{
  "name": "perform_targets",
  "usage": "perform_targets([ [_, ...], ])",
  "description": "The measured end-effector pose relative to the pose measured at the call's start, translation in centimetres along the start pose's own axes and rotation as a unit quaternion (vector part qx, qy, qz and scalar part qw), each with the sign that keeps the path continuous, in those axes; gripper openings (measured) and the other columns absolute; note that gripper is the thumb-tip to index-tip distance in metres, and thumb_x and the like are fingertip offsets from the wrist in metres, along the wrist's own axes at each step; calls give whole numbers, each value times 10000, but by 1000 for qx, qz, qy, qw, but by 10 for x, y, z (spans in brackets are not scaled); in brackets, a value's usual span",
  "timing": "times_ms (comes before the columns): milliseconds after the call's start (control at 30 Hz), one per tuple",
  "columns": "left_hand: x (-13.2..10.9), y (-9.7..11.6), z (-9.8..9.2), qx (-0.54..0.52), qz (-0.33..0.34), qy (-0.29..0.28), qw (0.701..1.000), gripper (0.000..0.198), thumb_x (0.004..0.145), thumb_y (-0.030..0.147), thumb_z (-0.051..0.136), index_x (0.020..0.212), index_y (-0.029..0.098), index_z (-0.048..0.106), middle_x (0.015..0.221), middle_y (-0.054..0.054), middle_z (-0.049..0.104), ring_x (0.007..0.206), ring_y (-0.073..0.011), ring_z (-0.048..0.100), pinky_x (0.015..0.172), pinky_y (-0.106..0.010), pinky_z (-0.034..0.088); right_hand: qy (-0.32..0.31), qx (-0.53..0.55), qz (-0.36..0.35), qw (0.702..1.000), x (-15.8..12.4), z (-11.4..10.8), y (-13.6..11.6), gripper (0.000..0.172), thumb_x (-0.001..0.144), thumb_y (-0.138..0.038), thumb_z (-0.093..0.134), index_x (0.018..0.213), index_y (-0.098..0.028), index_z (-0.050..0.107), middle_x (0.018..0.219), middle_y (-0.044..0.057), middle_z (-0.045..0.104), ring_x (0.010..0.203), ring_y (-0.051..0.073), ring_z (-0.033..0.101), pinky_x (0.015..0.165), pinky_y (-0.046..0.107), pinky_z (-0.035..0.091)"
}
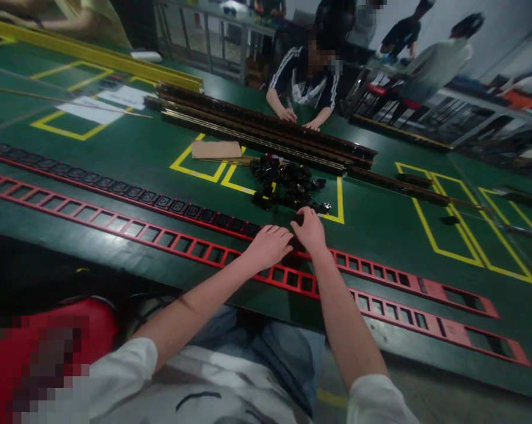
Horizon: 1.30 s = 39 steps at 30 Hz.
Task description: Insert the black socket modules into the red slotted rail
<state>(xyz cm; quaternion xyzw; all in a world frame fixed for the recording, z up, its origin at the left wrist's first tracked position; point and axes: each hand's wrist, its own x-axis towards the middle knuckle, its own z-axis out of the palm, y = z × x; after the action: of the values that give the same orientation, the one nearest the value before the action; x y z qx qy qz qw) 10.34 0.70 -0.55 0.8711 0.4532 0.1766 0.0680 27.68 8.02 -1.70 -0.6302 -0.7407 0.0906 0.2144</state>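
Note:
My left hand reaches over the back red frame strip, its fingers curled and close together. What lies under those fingers is hidden. Beside it, my right hand is closed around a small dark part, mostly covered by the fingers. To the left of my hands, square black inserts fill the openings of this strip in a row; its right-hand openings are unfilled. Nearer to me runs a second red strip with open slots. Just beyond my hands lies a heap of loose black parts.
Long dark rails lie across the green table behind the heap. Beside it rests a piece of cardboard; white papers and a yellow beam are farther left. A person sits opposite, holding a pen.

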Motion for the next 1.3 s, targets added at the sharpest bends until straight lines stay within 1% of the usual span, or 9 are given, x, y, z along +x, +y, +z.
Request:
perform_targets([
  [233, 0, -2, -2, 12, 11, -12, 1000, 302, 1027, 336, 541, 1294, 221, 622, 1229, -53, 684, 1139, -228, 604, 994, -376, 416, 31, 47, 3, 998, 5, 8, 9, 230, 750, -284, 602, 966, -238, 539, 948, 84, 668, 904, 284, 619, 866, 440, 512],
  [400, -1, -3, -2, 15, 13, -9, 1000, 316, 1037, 344, 521, 1309, 218, 618, 1245, -56, 682, 1155, -229, 603, 998, -383, 414, 43, 53, 21, 997, 5, 6, 11, 275, 717, -273, 623, 978, -219, 559, 930, 100, 694, 880, 296, 644, 861, 445, 524],
  [500, -1, -3, -1, 15, 11, -10, 1000, 338, 1040, 347, 513, 1324, 191, 609, 1272, -65, 681, 1171, -230, 601, 1008, -387, 416, 39, 58, 8, 998, 4, 4, 11, 332, 724, -237, 605, 1054, -200, 600, 967, 109, 712, 903, 299, 656, 878, 451, 533],
  [600, -1, -2, -1, 14, 11, -11, 1000, 357, 1042, 355, 504, 1336, 175, 596, 1297, -77, 676, 1193, -231, 594, 1021, -390, 415, 38, 69, -20, 997, 2, 3, 11, 432, 748, -198, 572, 1174, -171, 636, 1095, 133, 713, 1000, 304, 658, 954, 477, 528],
  [700, -2, -1, -3, 8, 11, -10, 1000, 352, 1036, 352, 513, 1326, 171, 597, 1302, -79, 672, 1199, -239, 591, 1035, -395, 411, 37, 71, -34, 996, 2, 2, 10, 464, 780, -165, 536, 1223, -147, 671, 1165, 152, 680, 1082, 303, 640, 1024, 492, 508],
  [967, -3, 0, -6, 1, 8, -22, 1000, 332, 1018, 343, 533, 1301, 184, 601, 1323, -93, 664, 1205, -255, 593, 1040, -412, 416, 39, 94, 10, 995, 0, 0, 9, 543, 729, -118, 558, 1253, -149, 695, 1139, 127, 587, 1077, 272, 611, 1050, 451, 511],
  [1067, -2, 1, -6, 5, 10, -24, 1000, 369, 1000, 363, 568, 1318, 178, 591, 1328, -99, 659, 1217, -260, 590, 1043, -411, 411, 41, 105, 16, 994, -1, -1, 7, 506, 726, -122, 574, 1213, -159, 706, 1135, 117, 564, 1073, 266, 603, 1055, 440, 504],
  [1167, -2, -5, -11, 30, 14, -50, 998, 477, 956, 386, 641, 1380, 186, 552, 1301, -102, 668, 1196, -275, 604, 1058, -426, 391, 43, 120, 31, 991, -1, -1, 4, 386, 736, -141, 578, 1096, -169, 715, 1108, 111, 551, 1056, 267, 597, 1038, 442, 505],
  [1300, -11, -36, -30, 75, -19, -96, 992, 586, 895, 464, 716, 1389, 197, 551, 1258, -109, 683, 1157, -294, 625, 999, -417, 413, 36, 157, 51, 986, 3, -4, 2, 230, 788, -160, 506, 957, -186, 660, 1098, 104, 541, 1031, 247, 597, 988, 426, 513],
])
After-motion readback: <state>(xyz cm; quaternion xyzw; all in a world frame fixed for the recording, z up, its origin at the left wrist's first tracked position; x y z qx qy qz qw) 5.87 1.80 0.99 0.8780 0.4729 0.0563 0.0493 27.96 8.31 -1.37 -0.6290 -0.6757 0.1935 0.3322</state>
